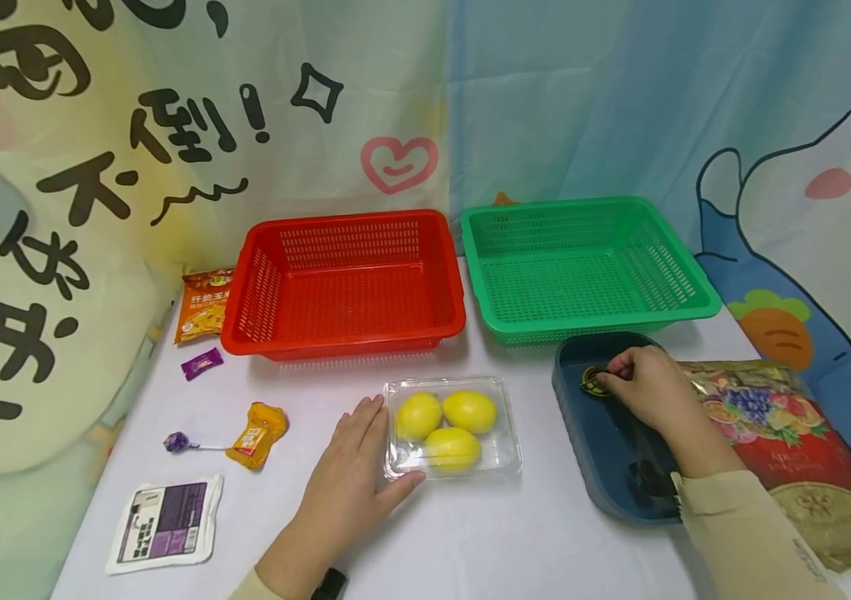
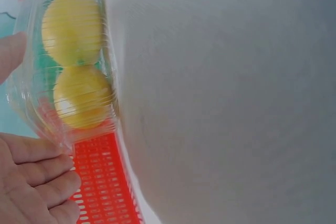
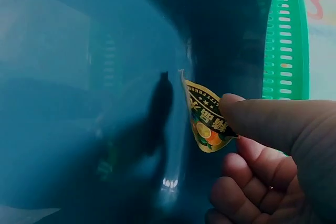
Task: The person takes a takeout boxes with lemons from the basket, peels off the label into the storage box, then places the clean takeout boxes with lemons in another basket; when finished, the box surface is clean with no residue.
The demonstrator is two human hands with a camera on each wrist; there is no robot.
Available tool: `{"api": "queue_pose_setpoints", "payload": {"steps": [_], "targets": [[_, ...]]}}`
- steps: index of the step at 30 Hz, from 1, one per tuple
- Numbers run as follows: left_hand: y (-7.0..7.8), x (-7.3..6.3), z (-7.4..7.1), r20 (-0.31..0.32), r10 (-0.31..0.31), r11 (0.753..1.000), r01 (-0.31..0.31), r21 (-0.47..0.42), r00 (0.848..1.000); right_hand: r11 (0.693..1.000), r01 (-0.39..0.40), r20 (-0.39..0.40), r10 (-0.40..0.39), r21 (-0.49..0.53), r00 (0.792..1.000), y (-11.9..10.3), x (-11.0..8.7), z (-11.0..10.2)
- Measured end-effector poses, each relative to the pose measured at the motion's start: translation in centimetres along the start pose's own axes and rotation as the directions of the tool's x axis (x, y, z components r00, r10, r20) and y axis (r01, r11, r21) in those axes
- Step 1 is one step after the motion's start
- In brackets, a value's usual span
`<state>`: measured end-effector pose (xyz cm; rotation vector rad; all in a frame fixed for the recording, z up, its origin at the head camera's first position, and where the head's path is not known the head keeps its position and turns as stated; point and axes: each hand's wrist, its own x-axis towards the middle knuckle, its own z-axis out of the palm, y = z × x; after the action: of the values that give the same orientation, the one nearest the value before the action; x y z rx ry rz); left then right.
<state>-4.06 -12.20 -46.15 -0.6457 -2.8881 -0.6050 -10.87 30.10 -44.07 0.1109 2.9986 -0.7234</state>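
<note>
In the head view my right hand [image 1: 653,387] pinches a gold-and-black fruit sticker [image 1: 594,382] between thumb and fingers, inside the deep blue tray [image 1: 571,433]. The right wrist view shows this sticker [image 3: 207,121] bent, with printed oranges and lettering, close to the tray's wall. My left hand [image 1: 350,467] lies against the left side of a clear plastic box [image 1: 506,454], its fingers straight and the thumb at the near corner. Inside that box are 3 smooth yellow lemons [image 1: 453,450]. The left wrist view shows two lemons [image 2: 79,95] through the clear plastic.
Behind stand a red basket [image 1: 342,342] and a green basket [image 1: 590,321]. A large red-and-gold bag [image 1: 808,458] lies right of the tray. At left are an orange snack bag [image 1: 203,308], purple candy [image 1: 202,364], a lollipop [image 1: 177,442], an orange packet [image 1: 257,436] and a white pouch [image 1: 165,525].
</note>
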Motion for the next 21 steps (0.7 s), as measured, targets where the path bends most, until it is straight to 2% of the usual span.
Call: {"api": "queue_pose_setpoints", "payload": {"steps": [12,21], "targets": [[-0.08,-0.01,0.13,-0.002,0.001,1.000,-0.001,-0.003,1.000,1.000,0.013,0.041,-0.012,-0.018,0.999,0.44,0.58,0.27],[-0.15,-0.09,0.13,-0.001,-0.001,1.000,0.001,0.000,1.000,0.998,0.041,0.023,-0.040,-0.044,0.999,0.59,0.97,0.79]]}}
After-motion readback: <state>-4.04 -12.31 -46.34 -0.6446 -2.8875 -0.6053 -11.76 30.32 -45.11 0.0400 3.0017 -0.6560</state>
